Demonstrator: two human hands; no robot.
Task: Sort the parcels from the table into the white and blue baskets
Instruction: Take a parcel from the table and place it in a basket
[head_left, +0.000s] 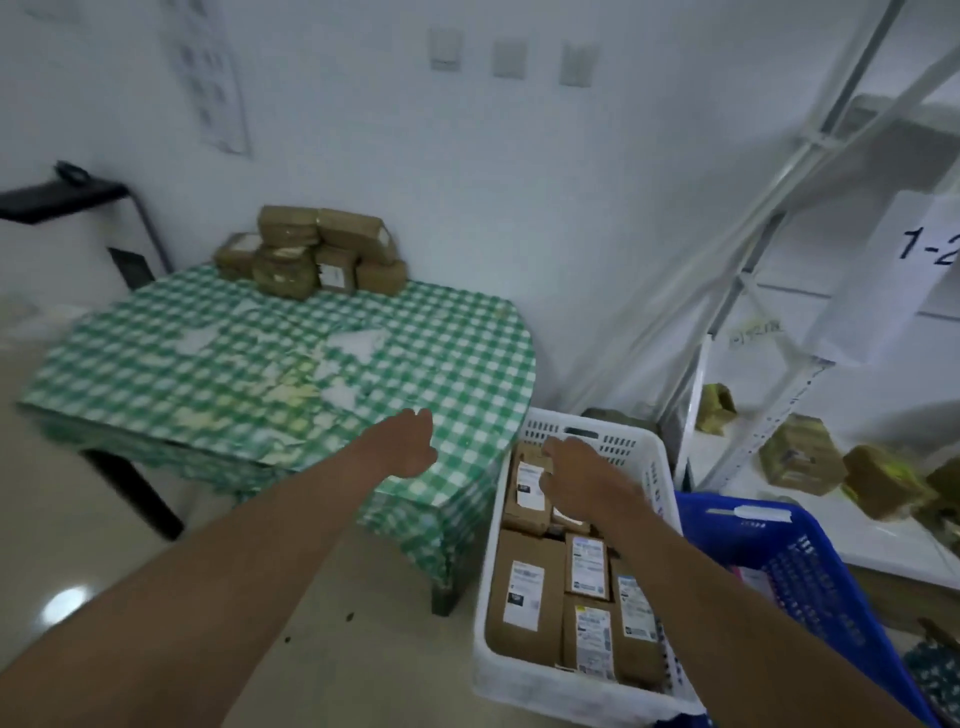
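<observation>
Brown paper parcels (311, 257) are sitting on the green checked table (156, 364) | left hand (402, 447) is hanging loose, holding nothing | right hand (576, 480) is reaching over the white plastic basket (524, 680), grip hard to tell.

White wall (363, 130), glossy floor (62, 519), metal shelving (810, 171)

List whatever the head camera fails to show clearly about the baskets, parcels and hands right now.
- Blue plastic basket: its inside is hidden by its own wall and the right forearm.
- Printed labels on the brown cardboard parcels in the white plastic basket: too blurred to read.
- Right hand: fingertips blurred; contact with a parcel unclear.
- Stacked brown parcels on the green checked table: rear ones hidden by front ones.
</observation>
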